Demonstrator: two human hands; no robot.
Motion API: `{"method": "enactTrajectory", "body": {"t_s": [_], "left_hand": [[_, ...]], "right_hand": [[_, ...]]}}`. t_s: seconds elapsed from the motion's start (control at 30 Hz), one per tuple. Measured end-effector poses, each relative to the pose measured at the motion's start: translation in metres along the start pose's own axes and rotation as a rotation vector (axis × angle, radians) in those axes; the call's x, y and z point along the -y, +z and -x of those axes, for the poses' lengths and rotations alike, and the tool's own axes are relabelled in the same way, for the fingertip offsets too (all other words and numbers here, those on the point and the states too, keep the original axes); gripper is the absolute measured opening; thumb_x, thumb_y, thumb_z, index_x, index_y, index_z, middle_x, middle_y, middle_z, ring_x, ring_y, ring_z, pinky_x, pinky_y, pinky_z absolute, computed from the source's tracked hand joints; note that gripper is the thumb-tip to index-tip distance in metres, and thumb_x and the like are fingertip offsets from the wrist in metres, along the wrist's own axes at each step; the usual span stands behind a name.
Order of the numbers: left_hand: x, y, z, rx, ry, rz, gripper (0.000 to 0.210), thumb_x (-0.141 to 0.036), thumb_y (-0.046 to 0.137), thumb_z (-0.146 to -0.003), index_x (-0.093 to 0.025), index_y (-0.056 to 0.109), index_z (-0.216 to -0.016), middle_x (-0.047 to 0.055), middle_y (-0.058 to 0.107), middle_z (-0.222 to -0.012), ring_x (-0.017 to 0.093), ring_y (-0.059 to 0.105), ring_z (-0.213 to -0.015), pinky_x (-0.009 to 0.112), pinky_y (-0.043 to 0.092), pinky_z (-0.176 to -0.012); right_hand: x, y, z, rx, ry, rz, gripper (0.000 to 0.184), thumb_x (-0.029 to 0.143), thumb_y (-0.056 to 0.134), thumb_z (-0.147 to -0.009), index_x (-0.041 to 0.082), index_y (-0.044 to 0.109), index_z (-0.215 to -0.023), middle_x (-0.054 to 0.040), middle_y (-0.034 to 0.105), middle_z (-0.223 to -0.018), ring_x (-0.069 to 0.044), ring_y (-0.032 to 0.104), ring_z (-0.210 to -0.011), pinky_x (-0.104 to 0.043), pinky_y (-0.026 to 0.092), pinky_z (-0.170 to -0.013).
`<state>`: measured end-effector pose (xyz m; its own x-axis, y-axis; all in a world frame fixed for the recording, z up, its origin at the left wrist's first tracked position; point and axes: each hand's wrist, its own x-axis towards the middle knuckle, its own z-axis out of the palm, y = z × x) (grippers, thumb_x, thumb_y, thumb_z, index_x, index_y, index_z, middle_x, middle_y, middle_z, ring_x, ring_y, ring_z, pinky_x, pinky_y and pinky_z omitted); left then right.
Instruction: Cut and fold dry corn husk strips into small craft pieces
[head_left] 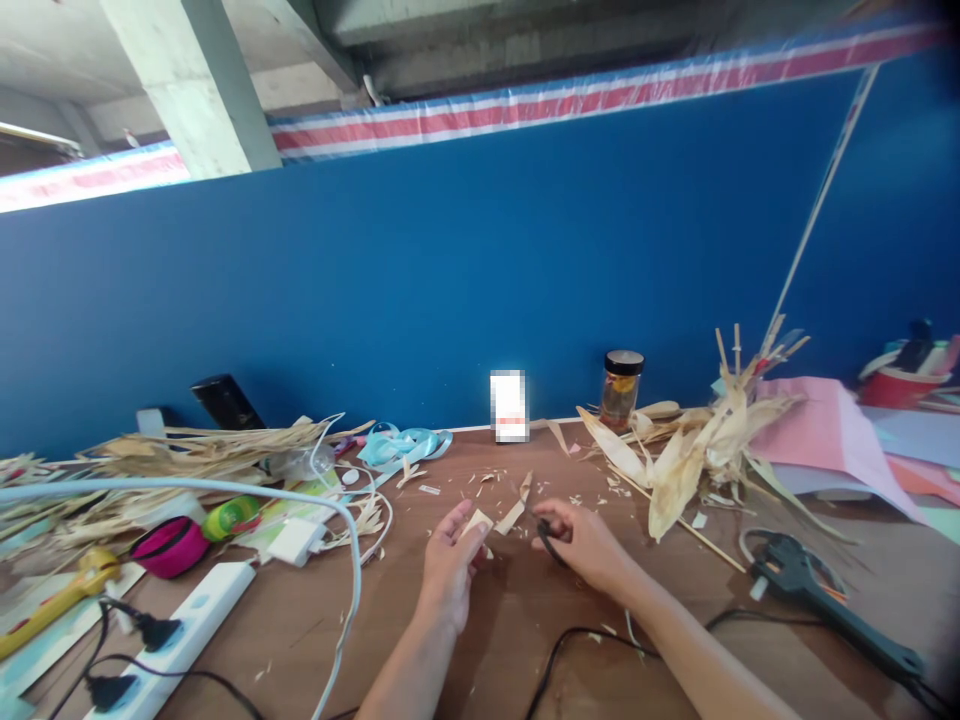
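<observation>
My left hand (448,565) pinches a small pale piece of dried corn husk (477,521) between thumb and fingers, a little above the brown table. To its right, my right hand (589,545) is closed around the black handles of scissors (552,546). Their blades point away from me and are hard to make out. Just beyond both hands lies a loose strip of husk (511,517) with a browner end. Small husk scraps are scattered around it on the table (517,620).
Corn husks (675,480) and a lidded jar (622,392) stand at back right, with a dark glue gun (806,575) nearer. On the left are a power strip (199,610), a yellow glue gun (52,605), blue ribbon (405,445) and a white cable (352,560). A bright screen (510,400) stands behind.
</observation>
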<state>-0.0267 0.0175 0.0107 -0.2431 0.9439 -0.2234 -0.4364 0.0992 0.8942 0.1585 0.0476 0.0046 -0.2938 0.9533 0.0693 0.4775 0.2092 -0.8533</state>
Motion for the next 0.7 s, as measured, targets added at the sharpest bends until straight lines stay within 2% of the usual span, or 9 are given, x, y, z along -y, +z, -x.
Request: {"method": "enactTrajectory", "body": {"t_s": [0.07, 0.17, 0.43, 0.7], "left_hand": [[0.000, 0.000, 0.000, -0.025, 0.007, 0.021, 0.050, -0.020, 0.072, -0.058, -0.015, 0.051, -0.104, -0.002, 0.058, -0.069, 0.004, 0.052, -0.046, 0.017, 0.043, -0.047], [0.001, 0.000, -0.001, -0.017, 0.011, 0.053, 0.040, -0.022, 0.072, -0.057, -0.015, 0.056, -0.092, -0.003, 0.057, -0.067, 0.003, 0.050, -0.044, 0.016, 0.043, -0.047], [0.003, 0.000, 0.000, 0.008, 0.012, 0.055, 0.032, -0.024, 0.072, -0.057, -0.015, 0.058, -0.084, -0.003, 0.057, -0.067, 0.003, 0.051, -0.046, 0.016, 0.043, -0.047], [0.004, -0.001, 0.000, -0.003, -0.003, 0.064, 0.033, -0.022, 0.070, -0.058, -0.015, 0.058, -0.087, -0.002, 0.058, -0.068, 0.004, 0.051, -0.046, 0.016, 0.044, -0.047]], "right_hand": [[-0.005, -0.010, -0.001, -0.215, 0.002, 0.299, 0.020, 0.029, 0.057, -0.069, 0.022, 0.055, -0.088, 0.0025, 0.058, -0.067, -0.013, 0.050, -0.061, -0.021, 0.030, -0.055], [-0.014, -0.023, -0.002, -0.318, 0.002, 0.568, 0.006, 0.024, 0.054, -0.071, 0.021, 0.053, -0.076, 0.0015, 0.056, -0.070, -0.013, 0.049, -0.063, -0.022, 0.027, -0.055], [-0.014, -0.026, -0.002, -0.296, 0.037, 0.689, 0.013, 0.023, 0.056, -0.068, 0.020, 0.053, -0.080, -0.0022, 0.054, -0.083, -0.016, 0.051, -0.077, -0.024, 0.032, -0.065], [-0.010, -0.026, 0.000, -0.199, 0.052, 0.690, 0.018, 0.024, 0.055, -0.067, 0.018, 0.054, -0.084, -0.0052, 0.054, -0.089, -0.019, 0.049, -0.086, -0.026, 0.033, -0.072]]}}
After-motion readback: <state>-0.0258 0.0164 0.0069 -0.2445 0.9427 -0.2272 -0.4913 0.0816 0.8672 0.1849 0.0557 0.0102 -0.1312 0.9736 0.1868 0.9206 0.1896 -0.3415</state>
